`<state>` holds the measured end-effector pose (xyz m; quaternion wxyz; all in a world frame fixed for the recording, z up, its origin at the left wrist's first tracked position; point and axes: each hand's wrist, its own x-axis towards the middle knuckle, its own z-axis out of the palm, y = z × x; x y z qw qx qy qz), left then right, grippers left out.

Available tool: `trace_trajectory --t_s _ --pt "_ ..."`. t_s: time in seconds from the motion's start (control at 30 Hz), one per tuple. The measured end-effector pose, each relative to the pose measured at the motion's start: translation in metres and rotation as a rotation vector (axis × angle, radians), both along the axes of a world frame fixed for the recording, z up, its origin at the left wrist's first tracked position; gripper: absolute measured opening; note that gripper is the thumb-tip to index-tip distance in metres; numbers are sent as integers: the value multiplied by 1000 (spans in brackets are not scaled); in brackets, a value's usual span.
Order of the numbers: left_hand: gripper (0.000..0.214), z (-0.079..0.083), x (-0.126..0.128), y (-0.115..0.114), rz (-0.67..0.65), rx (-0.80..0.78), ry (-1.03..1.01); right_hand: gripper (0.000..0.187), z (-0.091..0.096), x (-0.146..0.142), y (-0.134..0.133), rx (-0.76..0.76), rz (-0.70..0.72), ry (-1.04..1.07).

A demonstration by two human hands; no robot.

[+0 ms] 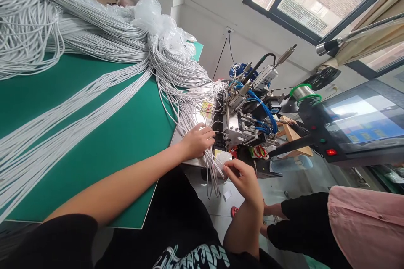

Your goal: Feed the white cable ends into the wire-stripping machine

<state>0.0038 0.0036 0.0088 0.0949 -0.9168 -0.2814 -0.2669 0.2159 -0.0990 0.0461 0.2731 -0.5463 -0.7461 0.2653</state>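
Observation:
My left hand (198,141) reaches over a bundle of thin white cables (211,168) beside the machine, its fingers bent around some of them. The cables' loose ends hang down below that hand. Lower and to the right, my right hand (242,176) has thumb and forefinger pinched together on a cable end, next to the hanging bundle. The machine (235,128) has metal blocks and blue air tubes, and several white cables run along its near side. A large heap of the same cable (104,33) lies on the green table (91,92), partly under clear plastic.
A screen (362,122) with a lit red switch stands at the right, near a solder wire spool (304,93). A person in a pink top (366,222) stands at the lower right. A lamp head (328,47) hangs before the window.

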Motion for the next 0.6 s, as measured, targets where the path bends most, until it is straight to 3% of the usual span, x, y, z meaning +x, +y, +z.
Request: trace_trajectory --t_s 0.17,0.37,0.5,0.6 --pt "24 3 -2 0 -68 88 -23 19 -9 2 16 127 -198 111" --pt "24 6 -4 -4 -25 210 -172 25 -28 2 39 199 -447 382" --pt "23 5 -3 -3 -38 224 -163 28 -32 -4 46 210 -475 509" --pt "25 4 -2 -1 -96 216 -112 27 -32 -11 48 177 -415 621"
